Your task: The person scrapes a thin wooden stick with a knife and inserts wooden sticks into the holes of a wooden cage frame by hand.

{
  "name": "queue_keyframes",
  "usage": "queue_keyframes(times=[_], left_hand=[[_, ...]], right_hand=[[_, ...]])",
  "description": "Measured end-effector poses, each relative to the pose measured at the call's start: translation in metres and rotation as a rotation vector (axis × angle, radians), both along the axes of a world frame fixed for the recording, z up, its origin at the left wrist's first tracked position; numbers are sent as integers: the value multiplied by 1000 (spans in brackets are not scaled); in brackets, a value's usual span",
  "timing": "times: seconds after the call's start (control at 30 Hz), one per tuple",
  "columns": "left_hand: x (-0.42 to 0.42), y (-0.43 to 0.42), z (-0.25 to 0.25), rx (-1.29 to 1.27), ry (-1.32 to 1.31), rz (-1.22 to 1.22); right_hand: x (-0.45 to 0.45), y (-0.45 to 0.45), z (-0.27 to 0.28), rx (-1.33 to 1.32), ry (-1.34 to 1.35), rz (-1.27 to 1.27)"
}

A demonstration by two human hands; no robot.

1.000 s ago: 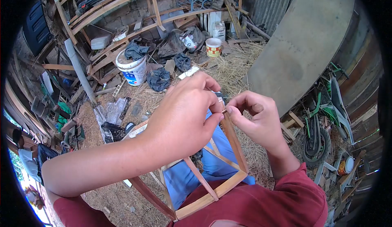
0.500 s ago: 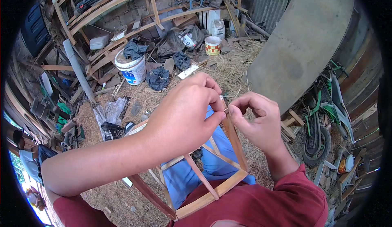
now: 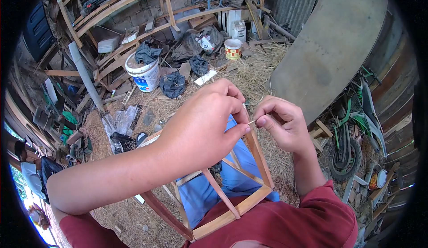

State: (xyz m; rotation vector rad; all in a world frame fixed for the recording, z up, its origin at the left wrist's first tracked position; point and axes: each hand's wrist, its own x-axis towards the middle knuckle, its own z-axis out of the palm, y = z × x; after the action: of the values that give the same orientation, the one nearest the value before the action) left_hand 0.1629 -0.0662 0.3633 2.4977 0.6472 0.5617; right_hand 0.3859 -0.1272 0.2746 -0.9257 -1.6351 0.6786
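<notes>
A slatted wooden frame (image 3: pixel 232 212) rests over my lap, its long side rail running away from me beneath my hands. Between my fingertips stretches a short, thin pale strand (image 3: pixel 252 121); its material is too small to make out. My left hand (image 3: pixel 214 125) reaches across the frame, thumb and fingers pinched at one end of the strand, close to the far part of the right rail (image 3: pixel 259 156). To the right of that rail, my right hand (image 3: pixel 284 124) is closed, pinching the other end between thumb and forefinger. My left hand hides the frame's far end.
Straw covers the ground. Ahead stand a white bucket (image 3: pixel 143 75) with black plastic in it and a smaller red-and-yellow bucket (image 3: pixel 232 49). A large board (image 3: pixel 327 47) leans at the right, near a green bike (image 3: pixel 345 136). Wood scraps lie at the left.
My right hand has moved slightly right and turned, away from the left fingertips. More of the pale strand shows between them. The left hand has barely shifted.
</notes>
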Motion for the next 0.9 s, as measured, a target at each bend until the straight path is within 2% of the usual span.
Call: queue_keyframes(times=[0.5,0.83,0.9], left_hand=[[-1,1,0,-23,-9,-11],[1,1,0,-23,-8,-17],[2,1,1,-16,9,-26]], right_hand=[[7,19,-7,-175,197,253],[9,24,-11,-232,251,284],[12,25,-12,-248,276,377]])
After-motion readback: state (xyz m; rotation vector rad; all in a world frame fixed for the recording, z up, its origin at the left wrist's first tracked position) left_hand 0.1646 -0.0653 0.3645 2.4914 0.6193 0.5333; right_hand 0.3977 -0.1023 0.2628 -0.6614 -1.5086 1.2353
